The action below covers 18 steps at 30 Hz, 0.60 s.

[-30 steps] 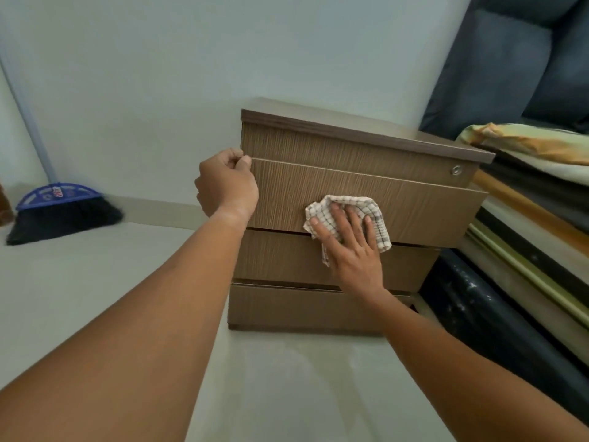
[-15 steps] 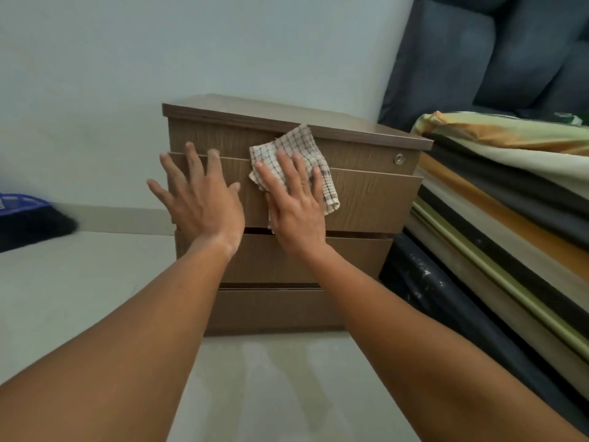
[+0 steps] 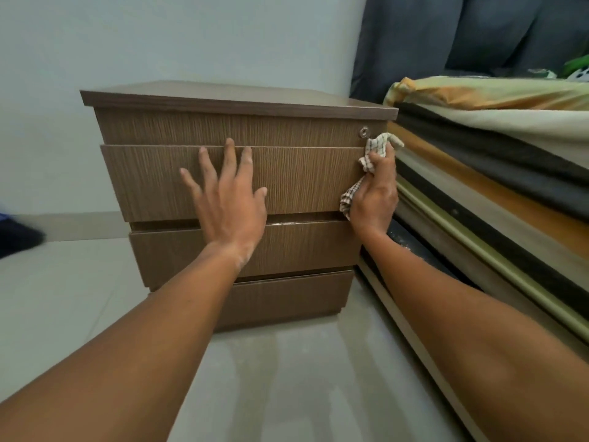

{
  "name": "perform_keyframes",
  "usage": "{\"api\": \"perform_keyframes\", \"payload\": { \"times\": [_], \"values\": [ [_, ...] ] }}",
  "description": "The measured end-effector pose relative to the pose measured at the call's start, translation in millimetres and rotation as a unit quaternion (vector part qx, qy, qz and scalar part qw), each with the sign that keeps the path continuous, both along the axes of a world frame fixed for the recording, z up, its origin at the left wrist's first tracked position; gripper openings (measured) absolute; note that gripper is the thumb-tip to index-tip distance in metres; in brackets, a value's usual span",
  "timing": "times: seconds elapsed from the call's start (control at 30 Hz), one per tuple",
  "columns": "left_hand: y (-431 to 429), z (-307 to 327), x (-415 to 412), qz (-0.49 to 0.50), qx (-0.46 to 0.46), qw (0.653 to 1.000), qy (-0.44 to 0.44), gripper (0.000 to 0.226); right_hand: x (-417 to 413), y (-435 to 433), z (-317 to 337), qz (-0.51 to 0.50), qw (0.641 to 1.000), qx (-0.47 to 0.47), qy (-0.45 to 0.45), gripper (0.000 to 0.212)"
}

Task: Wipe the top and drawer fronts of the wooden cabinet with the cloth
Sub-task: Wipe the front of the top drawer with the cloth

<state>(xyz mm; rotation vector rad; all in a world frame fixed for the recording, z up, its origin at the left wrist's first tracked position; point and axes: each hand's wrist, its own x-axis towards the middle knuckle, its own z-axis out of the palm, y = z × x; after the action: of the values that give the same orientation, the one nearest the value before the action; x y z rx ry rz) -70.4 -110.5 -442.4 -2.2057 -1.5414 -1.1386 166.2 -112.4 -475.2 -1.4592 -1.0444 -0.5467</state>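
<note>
Both your forearms reach in from the bottom edge over the pale tiled floor (image 3: pixel 287 384); your left hand (image 3: pixel 228 205) lies flat with fingers spread and straight, palm pressed on the second drawer front (image 3: pixel 302 180) of the wooden cabinet (image 3: pixel 223 100), wrist crossing the third drawer front (image 3: pixel 306 247); it holds nothing; your right hand (image 3: pixel 376 193) has its fingers curled around the checked cloth (image 3: pixel 377 146), gripping it bunched up at the right end of the second drawer front; the cloth's top sits just beside and below the round metal lock (image 3: pixel 363 132) on the top drawer front (image 3: pixel 223 129), one tail hangs down past your thumb; cannot tell if the cloth touches the lock; second drawer front stands out a bit from the ones above and below; whitish scuff along the third drawer's top edge; bottom drawer front (image 3: pixel 287 301) meets the floor; stack of mattresses and bedding (image 3: pixel 478 193) just right of the cabinet; dark blurred object (image 3: pixel 16 237) at the left edge on the floor; pale wall (image 3: pixel 159 39) behind the cabinet; dark blue-grey upholstery (image 3: pixel 446 33) far right.
</note>
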Motion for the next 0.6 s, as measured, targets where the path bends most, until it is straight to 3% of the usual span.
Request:
{"api": "perform_keyframes", "payload": {
  "times": [0.13, 0.23, 0.4, 0.5, 0.6],
  "values": [
    [-7.9, -24.0, 1.4, -0.120, 0.091, 0.987, 0.062, 0.050, -20.2, -11.5, -16.6, 0.021, 0.988, 0.026, 0.152, 0.030],
    [-11.1, -41.5, -14.2, -0.144, 0.036, 0.984, 0.099, 0.022, -38.9, -20.4, -49.1, 0.026, 0.971, -0.002, 0.236, 0.032],
    [-12.5, -45.2, -41.7, -0.038, -0.061, 0.986, 0.148, 0.026, -79.3, -23.1, -84.2, 0.075, 0.984, -0.060, 0.150, 0.045],
    [-12.1, -45.5, -50.5, 0.012, -0.099, 0.983, 0.154, 0.030, -97.0, -17.8, -85.4, 0.081, 0.980, -0.063, 0.170, 0.047],
    [-10.3, -46.1, -57.4, -0.002, -0.121, 0.982, 0.145, 0.032, -104.4, -16.6, -81.8, 0.065, 0.979, -0.030, 0.190, 0.044]
  ]
}}
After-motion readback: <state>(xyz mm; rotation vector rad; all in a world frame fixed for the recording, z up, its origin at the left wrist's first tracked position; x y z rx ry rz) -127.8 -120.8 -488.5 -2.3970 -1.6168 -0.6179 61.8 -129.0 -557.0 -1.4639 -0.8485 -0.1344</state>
